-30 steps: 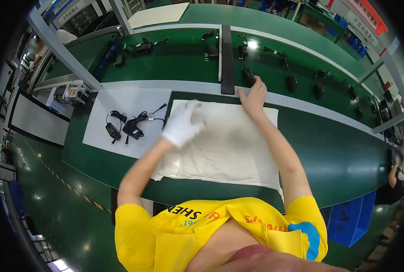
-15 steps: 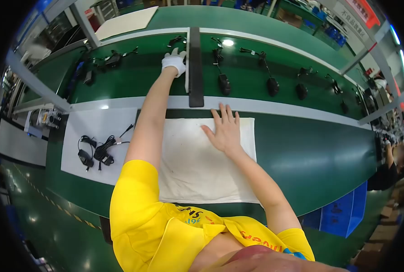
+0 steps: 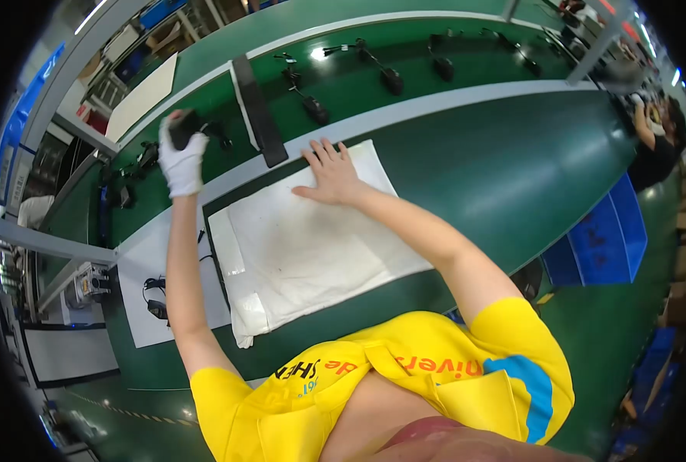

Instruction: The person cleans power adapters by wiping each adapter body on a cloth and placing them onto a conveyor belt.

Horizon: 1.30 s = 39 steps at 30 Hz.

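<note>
My left hand (image 3: pixel 183 168), in a white glove, is raised over the green belt and closed around a black power adapter (image 3: pixel 183 129). A dark cable (image 3: pixel 218 132) trails to the right of it. My bare right hand (image 3: pixel 329 175) lies flat with fingers spread on the far edge of a white cloth (image 3: pixel 304 239). Between the hands, a black bar (image 3: pixel 257 115) crosses the belt. More black adapters with cords, such as one adapter (image 3: pixel 316 110) and another adapter (image 3: pixel 391 81), lie right of the bar.
Left of the cloth, a white sheet (image 3: pixel 139 266) bears a corded black device (image 3: pixel 156 308), partly hidden by my left arm. A grey rail (image 3: pixel 450 102) runs between bench and belt. A blue bin (image 3: pixel 604 239) stands at the right, near a co-worker (image 3: pixel 658 146).
My left hand has come back from beside the black bar, moving left and lifting a black adapter. My right hand stays on the cloth. The whole view has turned.
</note>
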Each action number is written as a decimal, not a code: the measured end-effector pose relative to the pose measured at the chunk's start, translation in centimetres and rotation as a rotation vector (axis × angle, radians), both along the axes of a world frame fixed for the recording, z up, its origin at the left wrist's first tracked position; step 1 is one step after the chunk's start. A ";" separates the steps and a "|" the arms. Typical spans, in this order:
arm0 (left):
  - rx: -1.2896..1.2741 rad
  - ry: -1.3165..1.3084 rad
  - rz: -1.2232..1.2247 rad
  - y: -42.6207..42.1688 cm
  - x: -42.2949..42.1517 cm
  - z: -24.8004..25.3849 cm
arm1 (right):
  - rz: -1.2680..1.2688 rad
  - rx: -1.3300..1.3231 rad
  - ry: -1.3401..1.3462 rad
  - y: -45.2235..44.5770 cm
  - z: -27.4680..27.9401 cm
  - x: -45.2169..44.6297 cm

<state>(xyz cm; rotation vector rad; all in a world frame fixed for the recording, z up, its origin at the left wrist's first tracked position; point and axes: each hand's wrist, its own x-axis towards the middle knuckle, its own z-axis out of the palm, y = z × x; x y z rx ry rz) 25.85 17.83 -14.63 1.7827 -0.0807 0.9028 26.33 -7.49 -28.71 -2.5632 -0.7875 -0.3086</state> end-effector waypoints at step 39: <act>0.306 0.441 -0.496 -8.2 -13.4 -5.0 | 0.836 0.014 0.692 -2.2 12.1 -22.3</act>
